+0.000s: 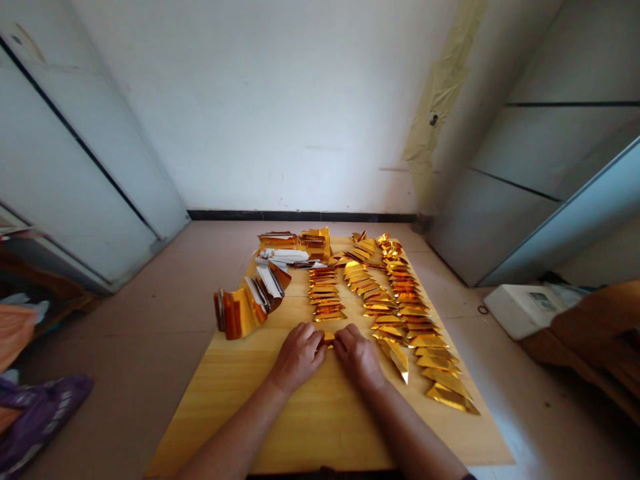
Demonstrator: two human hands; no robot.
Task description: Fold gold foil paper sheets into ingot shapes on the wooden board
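Between my two hands is a small piece of folded gold foil paper, held just above or on the wooden board. My left hand has its fingers closed on the paper's left end. Its right end is pinched by my right hand. Much of the piece is hidden behind my fingers. Just beyond my hands runs a short row of folded gold paper pieces. Two longer rows of pointed gold pieces, a middle row and a right row, lie overlapping to the right.
Bent stacks of gold paper with white backs stand at the board's left edge, with more stacks at the far edge. On the floor are a white box at right and a purple bag at left. Grey cabinets flank both sides.
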